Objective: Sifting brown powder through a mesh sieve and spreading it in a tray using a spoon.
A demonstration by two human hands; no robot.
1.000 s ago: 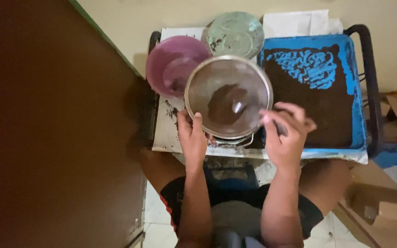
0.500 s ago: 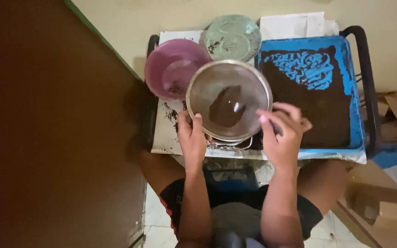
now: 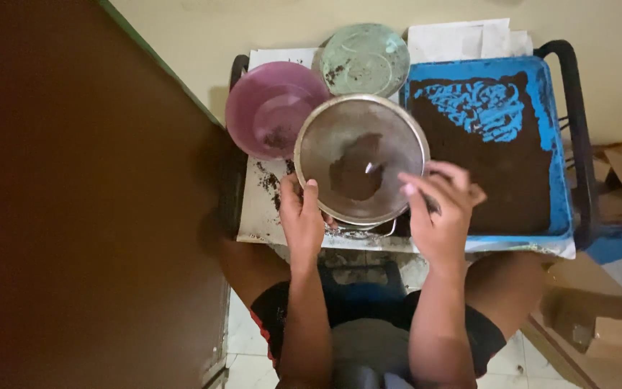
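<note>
A round metal sieve (image 3: 325, 137) with a patch of dark brown powder (image 3: 354, 176) in its mesh sits over a metal pot whose handle shows below the rim. My left hand (image 3: 301, 216) grips the sieve's near left rim. My right hand (image 3: 440, 209) holds a spoon, its bowl (image 3: 370, 168) resting in the powder, with the fingers curled over the sieve's right rim.
A blue tray (image 3: 556, 144) spread with dark powder lies to the right. A purple bowl (image 3: 268, 108) and a pale green bowl (image 3: 365, 57) stand behind the sieve. All rest on a small low table. A brown door (image 3: 73, 216) fills the left; cardboard (image 3: 613, 302) lies at right.
The powder patch in the sieve has shifted and the spoon has moved within it. Both hands stay on the sieve's rim.
</note>
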